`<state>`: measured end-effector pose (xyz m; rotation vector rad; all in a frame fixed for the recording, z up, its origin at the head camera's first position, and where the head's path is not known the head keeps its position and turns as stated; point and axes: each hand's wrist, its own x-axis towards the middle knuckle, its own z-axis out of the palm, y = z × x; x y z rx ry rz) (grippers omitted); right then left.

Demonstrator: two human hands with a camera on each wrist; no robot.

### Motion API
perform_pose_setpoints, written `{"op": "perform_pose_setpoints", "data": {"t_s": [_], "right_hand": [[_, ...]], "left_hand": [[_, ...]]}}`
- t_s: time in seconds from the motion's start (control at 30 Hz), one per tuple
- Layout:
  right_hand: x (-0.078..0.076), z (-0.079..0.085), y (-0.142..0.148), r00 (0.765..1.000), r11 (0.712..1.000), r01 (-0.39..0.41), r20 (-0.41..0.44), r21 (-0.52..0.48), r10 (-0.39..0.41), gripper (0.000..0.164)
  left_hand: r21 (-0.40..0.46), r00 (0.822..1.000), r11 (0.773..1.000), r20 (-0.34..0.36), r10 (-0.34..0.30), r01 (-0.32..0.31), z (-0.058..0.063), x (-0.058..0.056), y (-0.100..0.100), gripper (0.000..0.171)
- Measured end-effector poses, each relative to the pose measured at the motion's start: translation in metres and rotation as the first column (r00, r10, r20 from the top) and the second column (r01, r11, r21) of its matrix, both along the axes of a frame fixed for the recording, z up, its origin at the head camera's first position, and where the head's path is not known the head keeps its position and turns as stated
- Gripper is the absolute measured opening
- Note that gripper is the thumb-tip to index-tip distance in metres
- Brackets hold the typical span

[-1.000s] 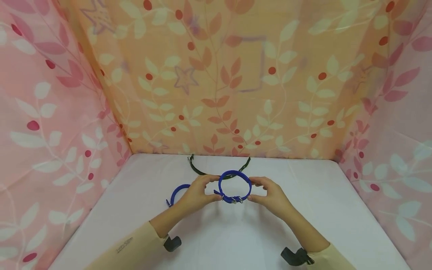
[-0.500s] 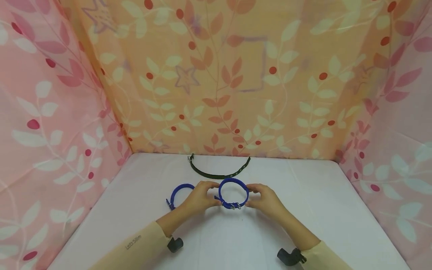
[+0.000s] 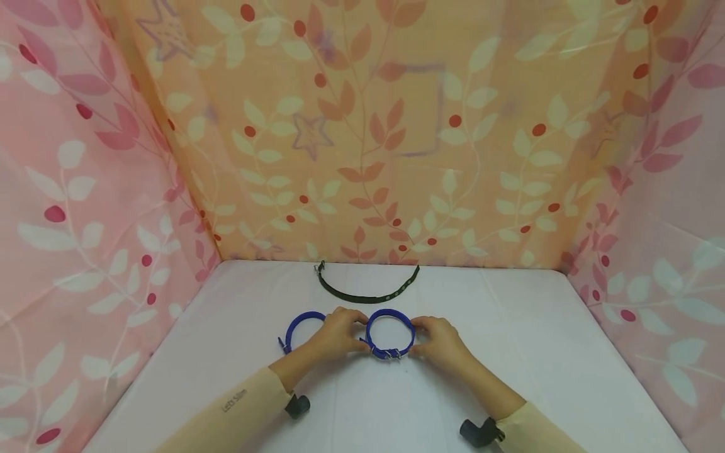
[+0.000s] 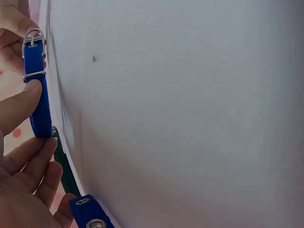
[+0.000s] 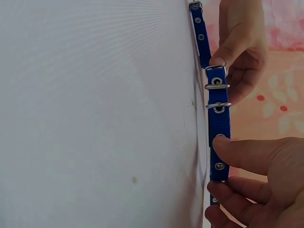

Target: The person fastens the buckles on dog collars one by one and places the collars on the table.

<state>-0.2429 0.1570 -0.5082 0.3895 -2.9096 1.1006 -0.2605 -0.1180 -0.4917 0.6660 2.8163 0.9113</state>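
Both hands hold a blue collar between them, buckled into a ring with its metal buckle and rings facing me. My left hand pinches the ring's left side, thumb on the band and fingertips at its edge in the left wrist view. On the opposite side my right hand pinches the band, its thumb beside the metal eyelets. The ring stands upright, low over the white table. A second blue collar, also looped, is partly hidden behind my left hand. Farther back lies a dark green collar, unfastened in a wide curve.
The white-covered table ends at an orange leaf-patterned curtain behind. Pink leaf-patterned cloth hangs at the left, with similar cloth at the right. Black wrist mounts sit at the sleeves' cuffs.
Both hands have come down and nearer to me with the blue collar, which is now lower over the table. The green collar, partly covered earlier, now shows whole.
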Motion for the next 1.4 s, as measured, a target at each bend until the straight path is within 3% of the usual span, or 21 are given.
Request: {"op": "perform_pose_setpoints", "data": {"t_s": [0.2,0.53,0.9,1.13,1.4], "right_hand": [[0.003,0.003,-0.004,0.999,0.998,0.030,0.027,0.052,-0.031,0.060],[0.003,0.004,-0.006,1.000,0.993,0.012,0.008,0.120,-0.013,0.059],[-0.001,0.014,-0.005,0.996,0.961,-0.087,0.007,0.262,0.088,0.054],[-0.004,0.030,-0.003,0.987,0.954,-0.139,0.111,0.266,0.113,0.051],[-0.015,0.048,0.007,0.990,0.961,-0.134,0.084,0.242,0.116,0.043]], "left_hand": [[-0.017,0.999,1.000,0.027,0.024,-0.023,-0.002,-0.001,0.004,0.060],[-0.072,0.999,0.997,0.029,0.039,-0.037,-0.004,-0.002,0.005,0.059],[-0.147,0.998,0.989,0.056,0.032,-0.023,-0.001,-0.003,0.007,0.062],[-0.219,0.998,0.975,0.056,-0.012,0.024,0.009,-0.003,0.006,0.069],[-0.214,0.999,0.977,0.040,-0.012,0.020,0.036,-0.007,-0.003,0.060]]}}
